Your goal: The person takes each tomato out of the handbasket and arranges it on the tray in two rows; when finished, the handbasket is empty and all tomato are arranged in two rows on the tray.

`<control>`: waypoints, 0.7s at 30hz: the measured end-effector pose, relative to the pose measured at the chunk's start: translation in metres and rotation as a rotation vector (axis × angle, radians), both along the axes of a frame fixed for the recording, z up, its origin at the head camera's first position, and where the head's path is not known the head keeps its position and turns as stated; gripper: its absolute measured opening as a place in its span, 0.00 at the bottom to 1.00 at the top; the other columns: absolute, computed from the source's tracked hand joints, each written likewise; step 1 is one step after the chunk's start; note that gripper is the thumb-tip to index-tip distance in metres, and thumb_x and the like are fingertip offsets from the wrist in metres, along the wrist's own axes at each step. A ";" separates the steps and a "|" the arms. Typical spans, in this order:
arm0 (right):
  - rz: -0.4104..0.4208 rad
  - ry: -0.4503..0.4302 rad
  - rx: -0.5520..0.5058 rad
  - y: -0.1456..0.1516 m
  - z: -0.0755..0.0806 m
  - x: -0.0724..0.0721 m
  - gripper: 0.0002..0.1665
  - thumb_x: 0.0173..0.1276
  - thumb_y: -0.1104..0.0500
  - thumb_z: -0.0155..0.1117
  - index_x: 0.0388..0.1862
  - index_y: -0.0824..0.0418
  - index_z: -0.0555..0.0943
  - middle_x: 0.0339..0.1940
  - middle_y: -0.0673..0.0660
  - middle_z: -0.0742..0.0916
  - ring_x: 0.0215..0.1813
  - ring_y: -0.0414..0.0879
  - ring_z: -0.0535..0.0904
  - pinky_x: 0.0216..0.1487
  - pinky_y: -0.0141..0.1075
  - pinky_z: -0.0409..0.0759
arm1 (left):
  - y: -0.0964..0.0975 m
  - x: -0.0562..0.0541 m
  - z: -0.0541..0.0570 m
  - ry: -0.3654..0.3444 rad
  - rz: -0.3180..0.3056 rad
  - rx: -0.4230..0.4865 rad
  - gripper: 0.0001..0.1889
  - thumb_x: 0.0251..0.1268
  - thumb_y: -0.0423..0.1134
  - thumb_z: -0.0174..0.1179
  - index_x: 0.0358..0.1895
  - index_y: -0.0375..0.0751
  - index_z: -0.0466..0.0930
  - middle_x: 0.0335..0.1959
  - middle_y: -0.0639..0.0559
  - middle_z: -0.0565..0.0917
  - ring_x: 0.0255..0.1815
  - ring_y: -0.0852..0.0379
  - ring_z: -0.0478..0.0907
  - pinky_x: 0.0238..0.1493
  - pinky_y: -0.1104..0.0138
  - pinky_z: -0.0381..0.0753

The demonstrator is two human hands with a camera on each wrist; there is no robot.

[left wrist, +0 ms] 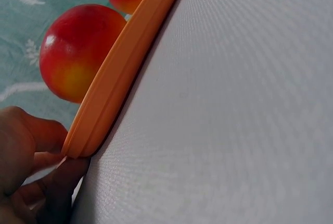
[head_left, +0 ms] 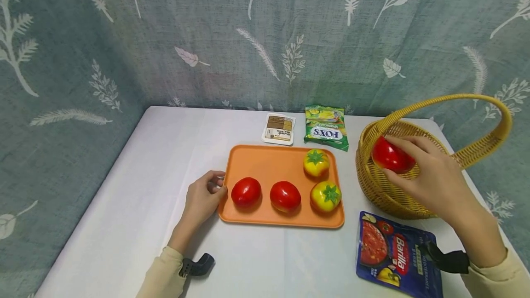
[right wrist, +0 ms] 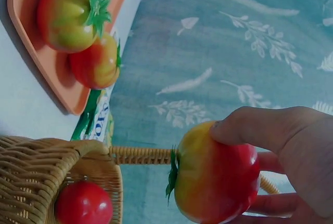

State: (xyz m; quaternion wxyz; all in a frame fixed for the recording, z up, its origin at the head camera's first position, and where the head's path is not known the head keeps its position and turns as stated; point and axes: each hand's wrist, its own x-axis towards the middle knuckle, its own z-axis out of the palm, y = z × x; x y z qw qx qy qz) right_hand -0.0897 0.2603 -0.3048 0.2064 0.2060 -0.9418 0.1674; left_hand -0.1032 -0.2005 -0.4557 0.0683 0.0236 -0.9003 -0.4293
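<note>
My right hand (head_left: 439,178) grips a red and yellow tomato (right wrist: 216,174) with a green calyx, holding it over the mouth of the wicker basket (head_left: 366,180). Inside the basket another red tomato (right wrist: 84,203) shows in the right wrist view. At the left edge of the orange tray (head_left: 265,164), my left hand (head_left: 204,199) pinches the rim between thumb and fingers. On the tray lie two red tomatoes, one left (head_left: 246,192) and one in the middle (head_left: 285,196). Two yellow-green ones, a rear one (head_left: 316,163) and a front one (head_left: 325,196), sit at its right end.
Behind the tray lie a small white packet (head_left: 279,128) and a green FOX'S bag (head_left: 326,127). A blue Barilla pouch (head_left: 397,256) lies in front of the basket, under my right forearm. The basket's tall handle (head_left: 451,100) arches to the right. Patterned cloth surrounds the white table.
</note>
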 end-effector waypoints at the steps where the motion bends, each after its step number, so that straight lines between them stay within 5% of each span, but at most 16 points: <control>1: 0.005 0.002 0.001 0.000 0.000 0.001 0.45 0.46 0.62 0.83 0.66 0.59 0.77 0.53 0.65 0.80 0.44 0.62 0.82 0.33 0.57 0.83 | 0.000 0.000 0.000 0.001 -0.003 0.000 0.17 0.59 0.30 0.63 0.53 0.41 0.83 0.35 0.51 0.82 0.31 0.57 0.79 0.32 0.68 0.76; 21: 0.164 0.001 -0.032 -0.039 0.001 -0.002 0.41 0.48 0.61 0.82 0.64 0.60 0.78 0.56 0.61 0.80 0.49 0.57 0.81 0.37 0.53 0.85 | 0.000 0.000 -0.002 0.011 -0.014 0.011 0.17 0.58 0.30 0.64 0.52 0.41 0.83 0.35 0.52 0.82 0.31 0.57 0.79 0.32 0.69 0.76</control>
